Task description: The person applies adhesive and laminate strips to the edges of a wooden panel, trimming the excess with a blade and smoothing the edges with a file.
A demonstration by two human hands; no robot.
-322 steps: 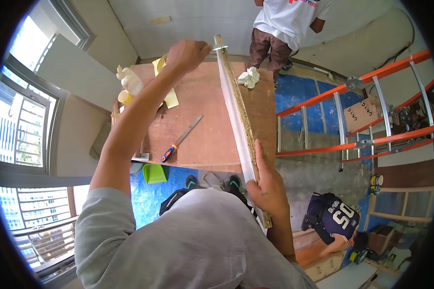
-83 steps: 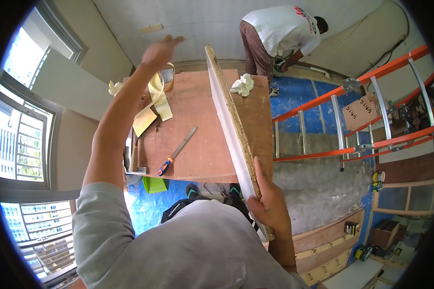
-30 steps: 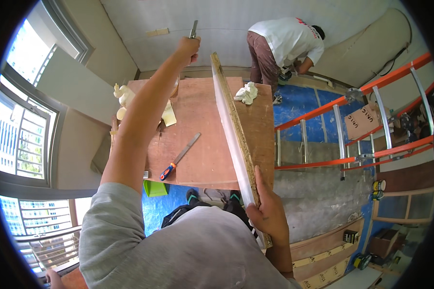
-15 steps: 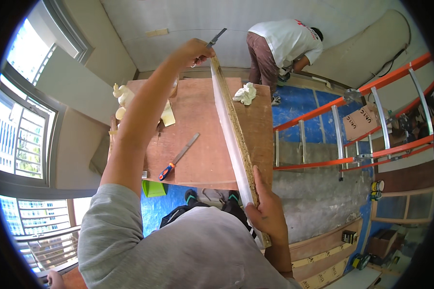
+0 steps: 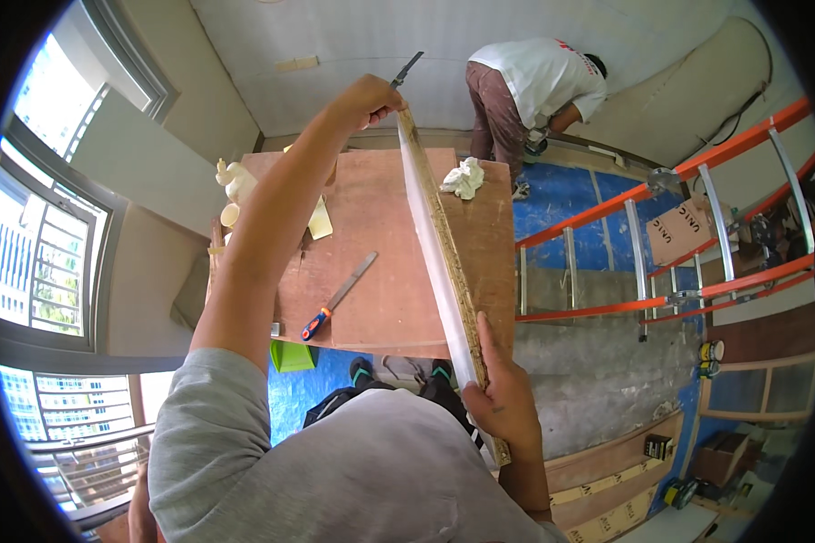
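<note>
At the far left of the wooden table [image 5: 378,208], a pale cup [image 5: 229,215] stands beside a white bottle [image 5: 237,183], both partly cut off by the left forearm; a green dustpan [image 5: 292,356] lies below the near edge. A yellow sheet [image 5: 321,220] and a file [image 5: 340,297] with a blue and orange handle lie on the tabletop. The left hand [image 5: 373,101] is closed around a slim dark-bladed tool [image 5: 406,70], its blade pointing up and away, right at the far end of a white-faced board [image 5: 445,240]; whether blade meets board I cannot tell. The board stands on edge over the table, raw edge up, near end jutting toward the body. The step in hand seems to be tool work along that edge, so the next move probably calls for a steady board and a controlled blade angle. Past it lies a crumpled white cloth [image 5: 464,178]; nearer, the right hand [image 5: 505,389] is part-closed, thumb and fingers clasping the board's near end, while farther right leans an orange ladder [image 5: 638,237]
</note>
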